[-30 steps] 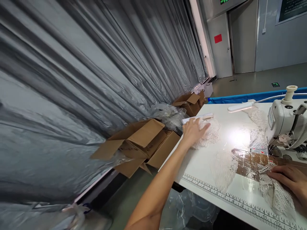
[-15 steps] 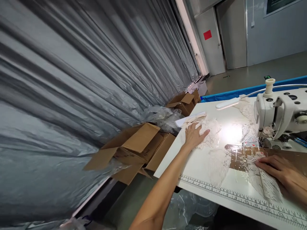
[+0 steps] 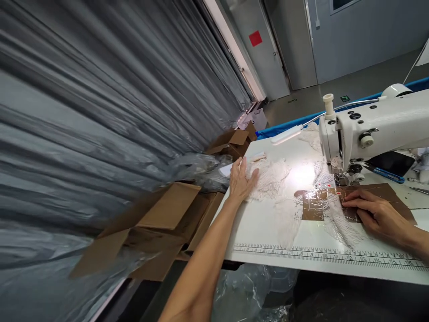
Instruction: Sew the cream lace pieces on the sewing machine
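My left hand (image 3: 241, 179) lies flat with fingers stretched on a pile of white lace pieces (image 3: 270, 179) at the far left of the white table (image 3: 261, 232). My right hand (image 3: 373, 212) rests palm down, fingers apart, on a lace strip (image 3: 342, 219) that lies over a brown cardboard template (image 3: 385, 194) in front of the white sewing machine (image 3: 372, 127). Another lace piece (image 3: 288, 221) lies between my two hands. Neither hand lifts anything.
Open cardboard boxes (image 3: 161, 228) stand on the floor left of the table, beside a grey plastic curtain (image 3: 100, 112). A printed ruler (image 3: 321, 255) runs along the table's front edge. Blue scissors (image 3: 385, 172) and a lamp bar (image 3: 286, 134) lie near the machine. Clear plastic bags (image 3: 248, 290) hang below.
The view has swung right and the sewing machine is now in fuller view. My left hand stayed on the lace pile, drawing it slightly toward me. My right hand kept pressing the lace strip.
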`<state>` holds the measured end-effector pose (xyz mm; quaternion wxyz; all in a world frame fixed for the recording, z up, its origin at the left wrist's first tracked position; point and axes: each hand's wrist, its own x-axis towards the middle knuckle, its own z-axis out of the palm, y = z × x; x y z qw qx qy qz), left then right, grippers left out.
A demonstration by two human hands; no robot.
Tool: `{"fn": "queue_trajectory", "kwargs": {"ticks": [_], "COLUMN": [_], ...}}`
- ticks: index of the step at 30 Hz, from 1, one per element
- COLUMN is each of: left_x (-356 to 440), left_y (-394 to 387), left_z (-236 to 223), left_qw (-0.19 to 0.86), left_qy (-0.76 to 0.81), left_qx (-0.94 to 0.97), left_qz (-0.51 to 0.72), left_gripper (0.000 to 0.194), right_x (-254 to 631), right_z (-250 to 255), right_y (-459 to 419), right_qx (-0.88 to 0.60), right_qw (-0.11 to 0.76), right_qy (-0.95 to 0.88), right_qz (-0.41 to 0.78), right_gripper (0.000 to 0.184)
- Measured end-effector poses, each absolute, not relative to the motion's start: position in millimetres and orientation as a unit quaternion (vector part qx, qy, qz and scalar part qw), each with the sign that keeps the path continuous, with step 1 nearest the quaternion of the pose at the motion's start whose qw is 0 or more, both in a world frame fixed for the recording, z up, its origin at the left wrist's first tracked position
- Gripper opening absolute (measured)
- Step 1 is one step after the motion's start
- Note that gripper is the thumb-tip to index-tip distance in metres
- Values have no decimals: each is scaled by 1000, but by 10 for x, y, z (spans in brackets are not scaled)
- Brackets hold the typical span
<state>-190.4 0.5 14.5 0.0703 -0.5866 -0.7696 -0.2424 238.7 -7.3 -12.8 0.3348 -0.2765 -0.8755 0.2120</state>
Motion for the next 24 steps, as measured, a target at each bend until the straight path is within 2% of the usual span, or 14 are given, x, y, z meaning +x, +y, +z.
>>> {"fn": "queue_trajectory", "kwargs": {"ticks": [4,6,10,13,17,24], "left_x": [-2069,-2134,-2133,-2080,-2059,-2049], "left_y": [-28,-6,71,153,316,587], "left_z": [320,301,120,16,15,61], "left_qw": [45,28,-22,-46,-64,-79], "left_qy": [-875,-893,-903,-907,-908,-901], "left_qx": [-380,-341,-329,-327,-334,-361], "left_qz": [-296,-294,-276,-261,-246,-227], "left_gripper": [70,73,73,82,90,91], "right_x": [2373,2367,2363,2363,2348,2306], "right_z": [-160,-192,-278,-335,-334,-217], "right_y": [-72,-64,-48,-38,-39,-69], "right_qx": [-278,-277,-275,-280,-279,-298], "right_qw": [348,349,361,371,379,371], "right_qy": [-870,-872,-874,-872,-871,-864], "right_qz": [210,202,175,155,141,167], "right_gripper": [36,35,31,29,27,31]}}
